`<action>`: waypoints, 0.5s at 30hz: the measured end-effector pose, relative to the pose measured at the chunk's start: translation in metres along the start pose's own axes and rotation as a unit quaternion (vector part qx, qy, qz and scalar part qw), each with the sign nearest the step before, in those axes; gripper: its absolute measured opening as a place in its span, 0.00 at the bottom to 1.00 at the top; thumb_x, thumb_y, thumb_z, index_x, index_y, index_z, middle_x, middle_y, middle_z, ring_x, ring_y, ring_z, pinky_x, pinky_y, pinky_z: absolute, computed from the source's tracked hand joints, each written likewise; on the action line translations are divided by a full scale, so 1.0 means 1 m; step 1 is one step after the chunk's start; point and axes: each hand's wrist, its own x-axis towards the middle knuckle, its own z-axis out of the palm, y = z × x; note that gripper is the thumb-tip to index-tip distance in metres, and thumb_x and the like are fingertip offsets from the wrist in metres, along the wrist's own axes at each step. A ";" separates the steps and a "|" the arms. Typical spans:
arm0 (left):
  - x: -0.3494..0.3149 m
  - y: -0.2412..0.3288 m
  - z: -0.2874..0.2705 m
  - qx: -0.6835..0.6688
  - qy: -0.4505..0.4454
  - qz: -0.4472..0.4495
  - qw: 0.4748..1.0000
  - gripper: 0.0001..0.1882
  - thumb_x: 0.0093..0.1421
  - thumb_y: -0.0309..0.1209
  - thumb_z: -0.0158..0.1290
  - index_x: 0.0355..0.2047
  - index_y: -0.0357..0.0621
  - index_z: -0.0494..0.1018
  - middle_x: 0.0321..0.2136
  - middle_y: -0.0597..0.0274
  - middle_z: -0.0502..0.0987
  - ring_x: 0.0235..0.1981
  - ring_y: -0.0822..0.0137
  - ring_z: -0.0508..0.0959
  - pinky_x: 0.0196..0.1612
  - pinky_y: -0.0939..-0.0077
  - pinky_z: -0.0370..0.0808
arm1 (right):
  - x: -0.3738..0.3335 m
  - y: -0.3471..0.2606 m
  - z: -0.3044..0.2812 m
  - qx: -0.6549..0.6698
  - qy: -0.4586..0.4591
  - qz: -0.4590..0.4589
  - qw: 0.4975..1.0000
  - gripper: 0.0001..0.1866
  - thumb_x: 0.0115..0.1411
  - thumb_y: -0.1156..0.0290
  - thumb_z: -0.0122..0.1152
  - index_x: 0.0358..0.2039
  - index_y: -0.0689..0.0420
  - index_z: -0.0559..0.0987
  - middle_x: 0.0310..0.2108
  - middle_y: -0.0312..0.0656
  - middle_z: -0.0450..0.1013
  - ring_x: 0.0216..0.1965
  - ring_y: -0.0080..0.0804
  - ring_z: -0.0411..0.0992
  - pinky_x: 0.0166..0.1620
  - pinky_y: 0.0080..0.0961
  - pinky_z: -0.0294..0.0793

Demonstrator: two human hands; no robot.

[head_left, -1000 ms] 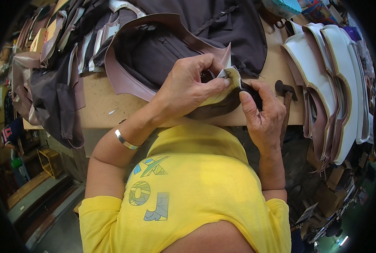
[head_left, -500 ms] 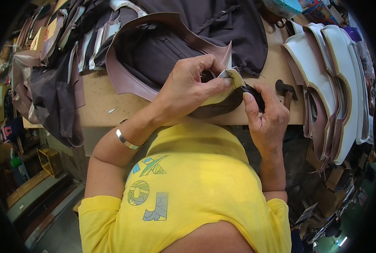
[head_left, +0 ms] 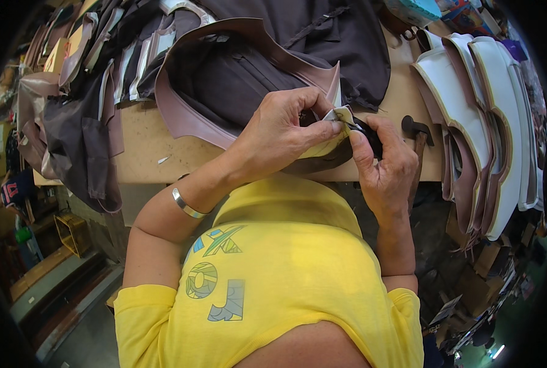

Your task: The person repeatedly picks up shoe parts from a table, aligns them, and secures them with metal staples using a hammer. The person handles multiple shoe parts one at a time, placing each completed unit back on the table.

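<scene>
Both left hand [head_left: 279, 132] and right hand [head_left: 391, 164] pinch thumb-to-finger above the near edge of the tan wooden workbench [head_left: 143, 162], holding a folded cream strip [head_left: 344, 113] and adjoining dark brown cloth [head_left: 372, 140], where even tension should prevent puckering.

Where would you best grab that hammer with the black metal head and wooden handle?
Probably by its wooden handle, from the person's side: the slim shaft points that way, beside the right hand, with the black head at the far end.
</scene>
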 end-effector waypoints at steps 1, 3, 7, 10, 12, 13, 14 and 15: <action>0.000 -0.001 0.000 -0.004 0.001 -0.002 1.000 0.08 0.54 0.26 0.53 0.32 0.34 0.71 0.27 0.68 0.72 0.29 0.83 0.68 0.33 0.89 0.67 | 0.000 0.000 0.000 0.007 -0.005 0.007 1.000 0.11 0.51 0.65 0.58 0.31 0.58 0.73 0.22 0.44 0.71 0.23 0.41 0.72 0.26 0.29 0.68; 0.000 -0.002 0.000 -0.012 0.004 -0.002 1.000 0.08 0.54 0.27 0.53 0.32 0.34 0.71 0.27 0.68 0.72 0.29 0.83 0.68 0.32 0.89 0.67 | 0.000 0.001 0.001 0.018 -0.009 0.017 1.000 0.11 0.51 0.65 0.58 0.31 0.58 0.73 0.22 0.44 0.71 0.23 0.41 0.72 0.26 0.29 0.68; 0.001 -0.002 0.003 -0.046 0.001 -0.012 0.999 0.08 0.54 0.27 0.53 0.32 0.34 0.71 0.27 0.69 0.72 0.28 0.84 0.68 0.31 0.90 0.67 | 0.000 0.003 0.002 0.031 -0.007 0.023 0.999 0.10 0.51 0.66 0.57 0.30 0.58 0.73 0.21 0.43 0.71 0.23 0.41 0.72 0.26 0.29 0.68; 0.002 -0.003 0.003 -0.033 -0.007 -0.011 0.999 0.08 0.55 0.27 0.53 0.32 0.34 0.71 0.26 0.70 0.72 0.28 0.84 0.68 0.31 0.90 0.67 | 0.001 0.004 0.003 0.043 -0.009 0.023 0.999 0.09 0.52 0.66 0.57 0.30 0.58 0.73 0.21 0.43 0.70 0.22 0.40 0.71 0.26 0.29 0.67; 0.002 -0.003 0.003 -0.026 -0.009 -0.007 1.000 0.08 0.55 0.27 0.53 0.31 0.34 0.70 0.26 0.70 0.72 0.27 0.84 0.68 0.31 0.90 0.67 | 0.001 0.005 0.004 0.073 -0.023 0.042 0.996 0.09 0.52 0.66 0.56 0.30 0.58 0.73 0.20 0.43 0.70 0.22 0.40 0.71 0.26 0.28 0.67; 0.002 -0.004 0.003 -0.033 -0.009 -0.007 0.999 0.07 0.55 0.27 0.53 0.31 0.35 0.70 0.26 0.70 0.72 0.27 0.84 0.67 0.30 0.90 0.67 | 0.001 0.006 0.003 0.097 -0.036 0.061 0.993 0.09 0.53 0.66 0.56 0.30 0.58 0.73 0.20 0.43 0.70 0.21 0.39 0.71 0.26 0.28 0.67; 0.002 -0.004 0.003 -0.039 -0.009 -0.007 0.999 0.07 0.55 0.27 0.53 0.31 0.35 0.70 0.26 0.70 0.72 0.27 0.84 0.67 0.30 0.90 0.66 | 0.000 0.006 0.003 0.121 -0.049 0.079 0.988 0.09 0.53 0.66 0.55 0.30 0.58 0.73 0.20 0.43 0.70 0.21 0.39 0.71 0.26 0.28 0.67; 0.002 -0.004 0.004 -0.038 -0.012 -0.009 0.999 0.07 0.54 0.26 0.53 0.31 0.35 0.70 0.26 0.70 0.72 0.27 0.84 0.67 0.30 0.90 0.66 | 0.001 0.007 0.004 0.125 -0.037 0.071 0.989 0.09 0.53 0.65 0.55 0.29 0.58 0.73 0.20 0.43 0.70 0.21 0.39 0.70 0.26 0.28 0.67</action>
